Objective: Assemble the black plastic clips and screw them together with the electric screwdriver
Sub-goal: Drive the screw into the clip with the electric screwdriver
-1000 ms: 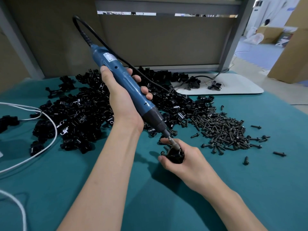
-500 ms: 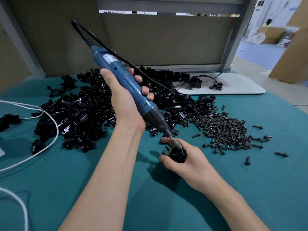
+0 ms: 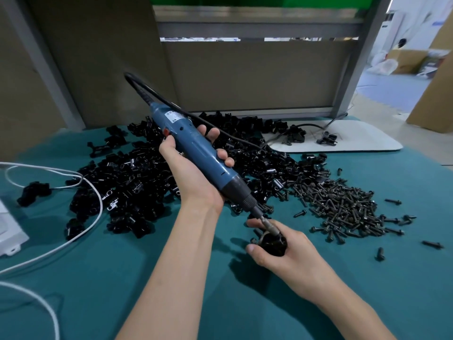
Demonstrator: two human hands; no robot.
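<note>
- Near the table's [image 3: 127, 285] front edge, right of centre: right hand [image 3: 284, 253] curled round one black clip [image 3: 274, 244], held just over the green surface.
- Bit of the electric screwdriver [image 3: 198, 158] sits on top of that clip. The screw under it is hidden, so depth can't be read. Looks like mid-fastening on this piece.
- Left hand [image 3: 193, 175] wrapped tight round the blue tool body, tool tilted down toward the clip.
- Left edge: white cable [image 3: 96, 217] loops past; not part of the job.
- Mid-table, right: loose screws [image 3: 343, 207] in a big heap, near the right hand.
- Mid-table, centre to left: large pile of clips [image 3: 137, 177], unassembled as far as can be seen. Bulk of the work looks left.
- Far right corner: white board [image 3: 362, 146] carrying a few black pieces [image 3: 295, 136]. Possibly finished units, too small to tell.
</note>
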